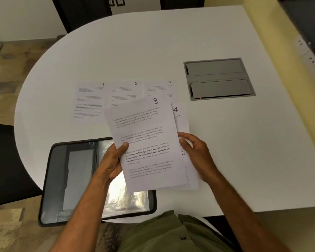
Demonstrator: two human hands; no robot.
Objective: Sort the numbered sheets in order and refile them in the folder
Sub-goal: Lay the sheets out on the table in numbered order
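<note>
Head view: your left hand point(115, 160) pinches sheet 8 point(145, 142), right hand point(195, 153) grips sheet 4 point(178, 113) behind — fanned to read numbers; 4 likely joins row point(124, 93) at frame centre.

Both bare forearms are extended forward from the bottom of the view and angled inward toward each other. The left hand point(115, 160) is closed on the left edge of the held sheets point(149, 146), with the thumb laid across the front of the sheets and the fingers curled behind. The right hand point(196, 153) is set at the right edge of the sheets, its fingers bent and its thumb pressed against the front.
</note>
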